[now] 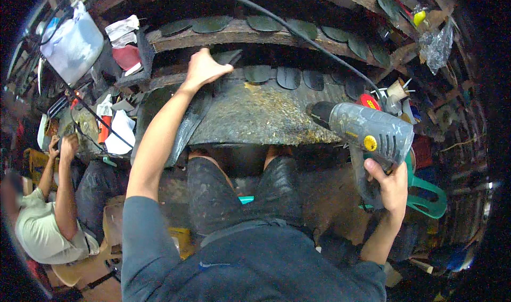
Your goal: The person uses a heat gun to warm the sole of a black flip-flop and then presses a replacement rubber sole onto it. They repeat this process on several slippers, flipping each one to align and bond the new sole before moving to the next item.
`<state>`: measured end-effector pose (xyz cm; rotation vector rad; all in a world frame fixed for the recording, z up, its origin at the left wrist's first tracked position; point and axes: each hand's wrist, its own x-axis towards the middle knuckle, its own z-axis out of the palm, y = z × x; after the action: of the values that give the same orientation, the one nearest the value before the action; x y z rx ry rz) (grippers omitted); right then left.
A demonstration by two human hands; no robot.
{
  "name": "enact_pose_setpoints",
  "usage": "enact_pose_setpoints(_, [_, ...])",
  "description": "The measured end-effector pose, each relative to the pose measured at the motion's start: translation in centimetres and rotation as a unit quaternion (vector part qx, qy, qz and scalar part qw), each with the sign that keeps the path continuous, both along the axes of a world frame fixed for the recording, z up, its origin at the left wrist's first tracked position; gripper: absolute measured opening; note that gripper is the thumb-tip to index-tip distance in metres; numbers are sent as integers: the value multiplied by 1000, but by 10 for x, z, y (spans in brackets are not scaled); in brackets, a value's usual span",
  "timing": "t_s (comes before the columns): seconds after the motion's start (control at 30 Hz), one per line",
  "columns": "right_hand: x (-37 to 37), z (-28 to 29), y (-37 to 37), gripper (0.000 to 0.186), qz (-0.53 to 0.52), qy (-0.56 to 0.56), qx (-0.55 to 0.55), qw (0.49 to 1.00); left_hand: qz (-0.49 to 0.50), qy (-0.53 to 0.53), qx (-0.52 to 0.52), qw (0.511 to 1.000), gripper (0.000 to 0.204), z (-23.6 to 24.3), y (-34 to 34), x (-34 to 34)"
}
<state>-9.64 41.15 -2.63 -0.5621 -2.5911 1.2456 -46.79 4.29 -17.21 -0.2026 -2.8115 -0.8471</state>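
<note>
My left hand [206, 69] reaches to the back of the worn workbench [239, 118], thumb spread from its fingers, beside a dark flat piece [229, 59]; any contact is unclear. My right hand [393, 187] grips a grey heat gun [375, 129] with a yellow dial, held level at the bench's right, its dark nozzle pointing left. A dark ridged strip [183, 131] lies on the bench left of centre. Rounded dark pieces [287, 78] line the bench's back edge, with several more [263, 24] on the wooden shelf above.
A seated co-worker [56, 222] works with raised hands at left. Papers [120, 134] and a plastic bag [72, 43] are on that side. A black cable [282, 22] crosses overhead. A red item [369, 100] sits behind the heat gun; green plastic furniture [428, 201] stands at right.
</note>
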Motion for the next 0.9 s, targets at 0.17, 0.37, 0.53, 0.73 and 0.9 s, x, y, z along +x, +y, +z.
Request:
enact_pose_setpoints(0.17, [0, 0, -10, 37, -17, 46, -34, 998, -13, -89, 19, 996, 79, -4, 53, -25])
enact_pose_setpoints(0.37, [7, -7, -4, 42, -21, 26, -40, 999, -81, -122, -77, 986, 112, -42, 81, -25])
enact_pose_setpoints(0.53, [10, -11, 3, 42, -35, 3, -41, 999, -90, -116, -190, 971, 121, -40, 38, 5])
enact_pose_setpoints(0.73, [-2, -12, -1, 42, 19, 13, -51, 998, -178, -1, -257, 950, 83, -43, -27, 10])
enact_pose_setpoints(0.9, [3, -10, -5, 49, 17, 13, -59, 998, -167, 1, -251, 953, 62, -45, -43, 2])
